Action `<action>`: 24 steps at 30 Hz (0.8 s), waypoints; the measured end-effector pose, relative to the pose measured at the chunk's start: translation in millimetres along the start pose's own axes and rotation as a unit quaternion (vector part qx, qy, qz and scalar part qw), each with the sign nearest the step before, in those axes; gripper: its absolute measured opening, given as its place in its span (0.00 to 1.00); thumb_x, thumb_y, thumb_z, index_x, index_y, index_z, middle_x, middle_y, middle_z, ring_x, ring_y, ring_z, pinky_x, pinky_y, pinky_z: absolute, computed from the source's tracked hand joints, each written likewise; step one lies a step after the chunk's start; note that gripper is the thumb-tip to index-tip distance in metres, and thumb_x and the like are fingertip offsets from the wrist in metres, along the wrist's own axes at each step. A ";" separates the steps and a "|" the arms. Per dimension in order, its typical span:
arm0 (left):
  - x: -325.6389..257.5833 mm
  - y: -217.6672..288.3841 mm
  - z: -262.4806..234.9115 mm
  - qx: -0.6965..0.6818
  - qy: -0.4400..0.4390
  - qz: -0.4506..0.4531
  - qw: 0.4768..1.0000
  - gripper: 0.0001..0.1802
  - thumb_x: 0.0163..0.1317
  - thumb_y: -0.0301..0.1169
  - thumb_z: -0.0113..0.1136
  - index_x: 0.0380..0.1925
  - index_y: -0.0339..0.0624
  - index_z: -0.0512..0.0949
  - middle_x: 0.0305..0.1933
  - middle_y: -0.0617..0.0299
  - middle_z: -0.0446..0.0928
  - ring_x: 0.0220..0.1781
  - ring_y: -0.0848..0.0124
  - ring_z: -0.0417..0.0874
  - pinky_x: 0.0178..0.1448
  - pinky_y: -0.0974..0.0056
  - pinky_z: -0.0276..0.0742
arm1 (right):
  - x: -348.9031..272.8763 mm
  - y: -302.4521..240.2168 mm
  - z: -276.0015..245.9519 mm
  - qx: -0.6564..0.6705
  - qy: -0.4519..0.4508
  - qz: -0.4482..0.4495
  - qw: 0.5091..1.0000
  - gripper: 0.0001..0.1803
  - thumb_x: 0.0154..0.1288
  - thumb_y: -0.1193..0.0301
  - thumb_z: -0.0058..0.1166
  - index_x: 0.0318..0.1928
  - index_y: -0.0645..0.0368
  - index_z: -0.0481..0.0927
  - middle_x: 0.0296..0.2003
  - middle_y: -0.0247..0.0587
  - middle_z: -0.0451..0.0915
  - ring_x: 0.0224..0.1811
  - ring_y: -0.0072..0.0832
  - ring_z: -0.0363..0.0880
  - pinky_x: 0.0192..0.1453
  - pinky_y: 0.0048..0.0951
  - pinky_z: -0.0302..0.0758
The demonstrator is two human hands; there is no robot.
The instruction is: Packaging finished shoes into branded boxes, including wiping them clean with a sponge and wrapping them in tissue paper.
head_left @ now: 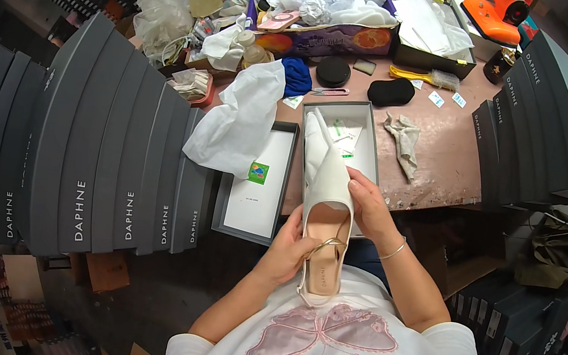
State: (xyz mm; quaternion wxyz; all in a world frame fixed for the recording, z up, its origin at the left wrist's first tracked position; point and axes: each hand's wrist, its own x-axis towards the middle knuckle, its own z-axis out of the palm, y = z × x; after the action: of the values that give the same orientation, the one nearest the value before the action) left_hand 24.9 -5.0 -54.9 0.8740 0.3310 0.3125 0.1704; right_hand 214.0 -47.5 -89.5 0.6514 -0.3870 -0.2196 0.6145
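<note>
A white pointed-toe slingback shoe [333,188] with a beige insole is held in front of my chest, toe pointing away. My left hand [290,250] closes on its left side, the thumb by a gold-coloured band [329,244] that crosses the opening. The fingers of my right hand [366,206] wrap the right side near the toe. Behind the shoe lies an open grey shoebox [372,163] with white paper and a small printed card [346,137]. White material, tissue or another shoe, runs along its left side; I cannot tell which.
A grey box lid [219,221] lies left of the shoebox, partly under white tissue paper [238,115]. Grey shoeboxes [93,149] stand in a row at left; more [553,122] are stacked at right. Behind are a rag [402,142], a yellow-handled brush [424,76] and a purple carton [326,43] of crumpled tissue.
</note>
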 end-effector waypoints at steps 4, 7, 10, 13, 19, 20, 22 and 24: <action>-10.2 7.6 -3.7 -0.031 -0.024 -0.002 0.999 0.42 0.55 0.15 0.50 0.71 0.42 0.49 0.62 0.57 0.66 0.59 0.71 0.75 0.56 0.69 0.76 | -22.2 4.3 -2.8 -0.028 -0.002 0.043 0.999 0.33 0.72 0.59 0.44 0.69 0.65 0.58 0.61 0.43 0.70 0.61 0.27 0.71 0.62 0.32 0.69; -14.6 -0.5 -8.2 -0.022 -0.019 -0.009 1.000 0.43 0.55 0.15 0.50 0.72 0.45 0.48 0.65 0.56 0.64 0.61 0.69 0.74 0.59 0.67 0.75 | -32.0 8.1 -2.4 0.039 -0.022 0.051 0.998 0.30 0.73 0.61 0.43 0.69 0.63 0.60 0.61 0.42 0.70 0.60 0.26 0.71 0.62 0.31 0.69; -15.8 -0.5 -5.9 -0.056 -0.010 0.024 0.998 0.41 0.58 0.17 0.50 0.71 0.48 0.49 0.65 0.55 0.64 0.63 0.67 0.73 0.61 0.63 0.74 | -37.5 12.7 -12.3 0.057 -0.024 0.049 0.997 0.31 0.72 0.59 0.42 0.69 0.62 0.59 0.59 0.44 0.71 0.58 0.28 0.72 0.62 0.32 0.69; -7.9 5.7 -20.1 -0.118 0.030 -0.009 0.992 0.38 0.62 0.19 0.49 0.71 0.47 0.50 0.65 0.53 0.66 0.63 0.64 0.73 0.63 0.59 0.74 | -48.1 13.6 -18.0 -0.002 -0.042 0.078 0.996 0.31 0.72 0.61 0.42 0.69 0.63 0.59 0.59 0.46 0.72 0.59 0.30 0.73 0.62 0.33 0.69; 10.2 6.8 -62.4 -0.234 0.057 0.010 0.971 0.22 0.67 0.30 0.55 0.60 0.40 0.68 0.56 0.58 0.75 0.58 0.64 0.77 0.64 0.55 0.72 | -71.2 -8.3 17.7 -0.216 -0.169 -0.002 0.962 0.40 0.63 0.68 0.60 0.72 0.61 0.55 0.61 0.45 0.72 0.62 0.31 0.71 0.64 0.34 0.68; 11.2 8.8 -62.5 -0.245 0.050 0.006 0.968 0.22 0.67 0.31 0.55 0.60 0.39 0.68 0.55 0.58 0.75 0.58 0.64 0.77 0.63 0.55 0.72 | -70.7 -10.2 25.5 -0.288 -0.156 -0.029 0.944 0.48 0.54 0.67 0.69 0.71 0.60 0.56 0.58 0.45 0.73 0.59 0.32 0.73 0.62 0.34 0.70; 17.2 3.4 -71.9 -0.278 0.051 0.018 0.959 0.26 0.66 0.33 0.54 0.61 0.33 0.65 0.56 0.43 0.74 0.59 0.54 0.76 0.67 0.51 0.71 | -62.4 -3.5 36.5 -0.330 -0.139 -0.063 0.931 0.48 0.53 0.65 0.71 0.70 0.60 0.57 0.55 0.45 0.75 0.56 0.32 0.75 0.61 0.33 0.71; 16.4 5.3 -70.6 -0.286 0.040 0.019 0.957 0.26 0.67 0.34 0.54 0.62 0.33 0.65 0.57 0.43 0.74 0.59 0.53 0.76 0.67 0.50 0.71 | -53.7 0.3 44.9 -0.354 -0.109 -0.074 0.926 0.46 0.51 0.62 0.73 0.66 0.60 0.61 0.50 0.46 0.78 0.51 0.31 0.78 0.59 0.33 0.72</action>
State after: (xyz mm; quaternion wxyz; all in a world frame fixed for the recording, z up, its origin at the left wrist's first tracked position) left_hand -9.8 40.4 -99.7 0.9154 0.0662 0.2790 0.2826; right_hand 171.6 -89.1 -52.4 0.4876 -0.5056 -0.5207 0.4854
